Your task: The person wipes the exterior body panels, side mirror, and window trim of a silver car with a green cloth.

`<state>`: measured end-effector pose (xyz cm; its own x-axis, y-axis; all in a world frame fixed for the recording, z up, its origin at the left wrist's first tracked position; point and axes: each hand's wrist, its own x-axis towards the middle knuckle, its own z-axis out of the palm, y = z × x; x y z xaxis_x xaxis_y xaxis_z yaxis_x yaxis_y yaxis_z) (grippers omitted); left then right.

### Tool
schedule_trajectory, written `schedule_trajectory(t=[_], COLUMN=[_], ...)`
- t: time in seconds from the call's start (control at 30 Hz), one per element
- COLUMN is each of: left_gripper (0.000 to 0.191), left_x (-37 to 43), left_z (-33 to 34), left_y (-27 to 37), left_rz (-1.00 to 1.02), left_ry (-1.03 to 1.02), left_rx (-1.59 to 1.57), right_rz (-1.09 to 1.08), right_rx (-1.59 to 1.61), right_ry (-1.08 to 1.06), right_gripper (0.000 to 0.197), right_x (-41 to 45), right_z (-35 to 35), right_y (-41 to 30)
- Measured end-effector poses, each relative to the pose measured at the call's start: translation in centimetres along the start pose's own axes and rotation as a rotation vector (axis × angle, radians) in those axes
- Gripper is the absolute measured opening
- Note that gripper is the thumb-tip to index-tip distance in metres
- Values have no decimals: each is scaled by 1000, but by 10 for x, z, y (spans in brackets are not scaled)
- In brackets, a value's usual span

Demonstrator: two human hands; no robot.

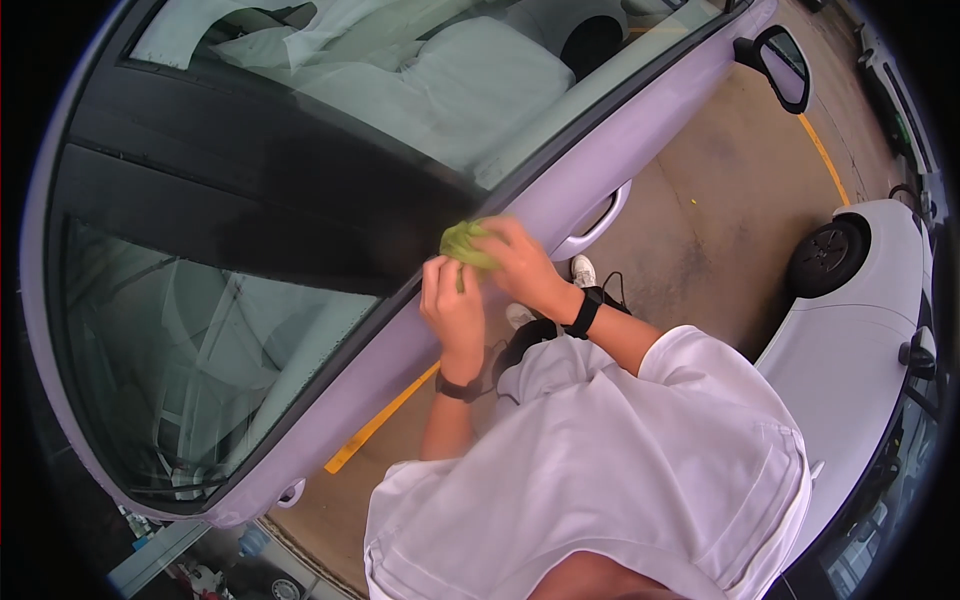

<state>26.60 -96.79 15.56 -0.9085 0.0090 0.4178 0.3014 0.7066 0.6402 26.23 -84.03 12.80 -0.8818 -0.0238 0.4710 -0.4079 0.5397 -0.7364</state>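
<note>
A crumpled yellow-green cloth [466, 244] is bunched between my two hands, beside the black door pillar [352, 225] of a light purple car. My left hand [454, 311] has bent fingers at the cloth's lower edge. From the right, my right hand [521, 262] grips the cloth with curled fingers. The car's door handle [600, 229] is just right of my right hand. White seat covers [487, 90] show through the front side window. The rear side window [187, 330] has small droplets along its edge.
A door mirror [784, 69] sticks out at the upper right. Another pale car [832, 367] stands behind me on the right, its black wheel [829, 257] near. Yellow lines [382, 420] mark the floor. A blue water bottle [253, 540] and other items lie at the lower left.
</note>
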Motion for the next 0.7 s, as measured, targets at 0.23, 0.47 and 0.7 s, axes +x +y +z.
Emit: schedule_trajectory(t=[0.23,0.47,0.7], left_gripper=[13,29,34], left_x=[10,25,48], left_z=[96,241,350], left_y=[91,243,355], left_rz=[168,481,711], left_ry=[-395,-614,-520], left_rx=[-167,-487,-627], right_rz=[289,322,267], right_rx=[29,-242,-408], right_ry=[237,758,1006], right_gripper=[38,48,46], right_x=[-45,-57,-34], right_z=[-108,-286,-410], right_y=[82,136,190])
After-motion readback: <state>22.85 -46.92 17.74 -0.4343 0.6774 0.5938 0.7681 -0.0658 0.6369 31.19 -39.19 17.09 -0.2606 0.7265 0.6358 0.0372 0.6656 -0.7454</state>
